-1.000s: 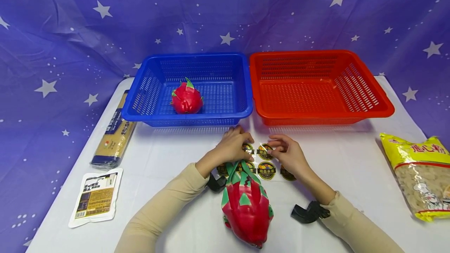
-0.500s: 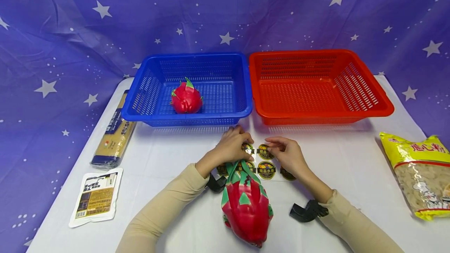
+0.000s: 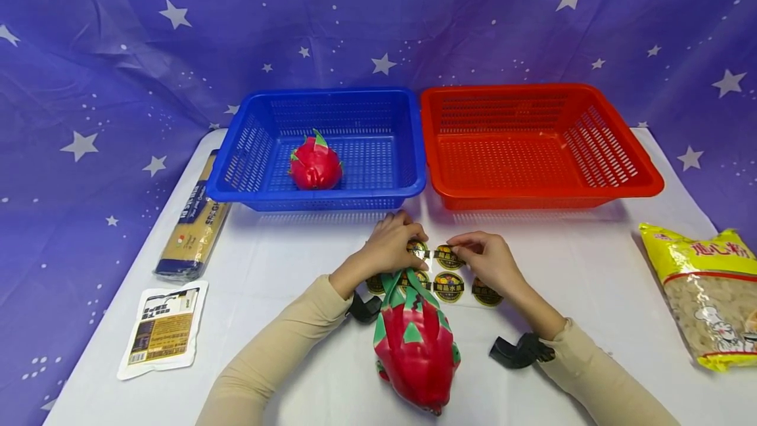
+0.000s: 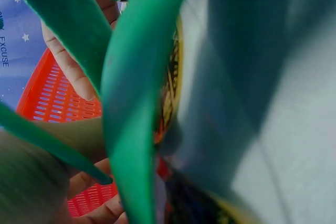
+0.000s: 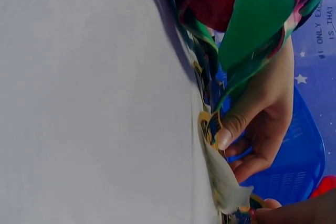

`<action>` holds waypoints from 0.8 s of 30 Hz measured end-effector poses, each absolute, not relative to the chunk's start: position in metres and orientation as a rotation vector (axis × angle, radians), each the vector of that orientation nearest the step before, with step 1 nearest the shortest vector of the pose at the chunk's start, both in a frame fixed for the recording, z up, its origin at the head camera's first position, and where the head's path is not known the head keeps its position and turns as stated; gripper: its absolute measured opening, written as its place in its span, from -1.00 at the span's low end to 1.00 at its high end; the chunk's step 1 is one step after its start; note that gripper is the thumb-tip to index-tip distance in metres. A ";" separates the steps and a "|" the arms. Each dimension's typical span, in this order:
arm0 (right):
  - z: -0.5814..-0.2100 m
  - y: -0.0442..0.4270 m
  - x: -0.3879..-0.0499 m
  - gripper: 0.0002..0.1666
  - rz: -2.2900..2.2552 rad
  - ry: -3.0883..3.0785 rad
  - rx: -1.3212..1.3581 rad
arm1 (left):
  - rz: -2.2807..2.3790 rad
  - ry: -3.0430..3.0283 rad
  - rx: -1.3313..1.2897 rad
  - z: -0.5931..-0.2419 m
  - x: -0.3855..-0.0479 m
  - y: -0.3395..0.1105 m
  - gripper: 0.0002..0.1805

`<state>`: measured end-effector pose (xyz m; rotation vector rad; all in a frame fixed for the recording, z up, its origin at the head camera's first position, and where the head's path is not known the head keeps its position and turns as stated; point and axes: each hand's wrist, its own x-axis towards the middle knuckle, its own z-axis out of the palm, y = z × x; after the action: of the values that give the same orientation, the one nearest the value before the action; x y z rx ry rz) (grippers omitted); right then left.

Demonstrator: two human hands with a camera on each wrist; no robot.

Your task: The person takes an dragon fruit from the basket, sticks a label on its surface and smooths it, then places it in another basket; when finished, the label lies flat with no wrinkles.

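Observation:
A clear sheet [image 3: 432, 273] of round black-and-gold stickers lies on the table in the head view. My left hand [image 3: 390, 245] rests on its left part, thumb and index finger spread around one sticker. My right hand [image 3: 487, 258] pinches the edge of an upper round sticker [image 3: 447, 257]. In the right wrist view the sheet [image 5: 220, 174] looks bent up beside the fingertips. Between the forearms lies a large red dragon fruit [image 3: 416, 354], its green leaves over the sheet's near edge. Its leaf [image 4: 134, 93] hides much of the left wrist view.
Behind stand a blue basket [image 3: 367, 199] holding a smaller dragon fruit [image 3: 316, 164], and a red basket [image 3: 520, 202]. Spaghetti [image 3: 192, 229] and a white-edged pouch [image 3: 162, 331] lie at left. A yellow bag of pasta [image 3: 704, 294] lies at right. Black straps [image 3: 520, 350] hang at the wrists.
My right fingertips have shifted slightly left, from the upper sticker's right side to its upper right edge. My left hand and the large dragon fruit have stayed put.

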<state>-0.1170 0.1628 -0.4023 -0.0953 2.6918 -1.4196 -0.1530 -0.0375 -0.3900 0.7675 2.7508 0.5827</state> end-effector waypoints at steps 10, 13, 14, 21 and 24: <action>-0.389 0.169 -0.113 -0.74 -1.499 2.503 -0.023 | 0.590 2.758 0.759 -0.391 -0.152 -0.038 -0.49; -0.385 0.171 -0.113 -0.70 -1.549 2.414 0.020 | 0.600 2.761 0.760 -0.391 -0.152 -0.038 -0.48; -0.384 0.172 -0.113 -0.69 -1.557 2.399 0.026 | 0.605 2.760 0.758 -0.391 -0.151 -0.038 -0.47; -0.372 0.175 -0.105 -0.65 -1.590 2.351 0.014 | 0.713 2.729 0.780 -0.391 -0.152 -0.044 -0.47; -0.367 0.175 -0.100 -0.62 -1.600 2.339 0.005 | 0.877 2.732 0.781 -0.388 -0.150 -0.051 -0.53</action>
<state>-0.1000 0.1753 -0.3666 0.0053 2.3388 -1.5998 -0.1495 -0.0509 -0.3878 0.7806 2.7320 0.8773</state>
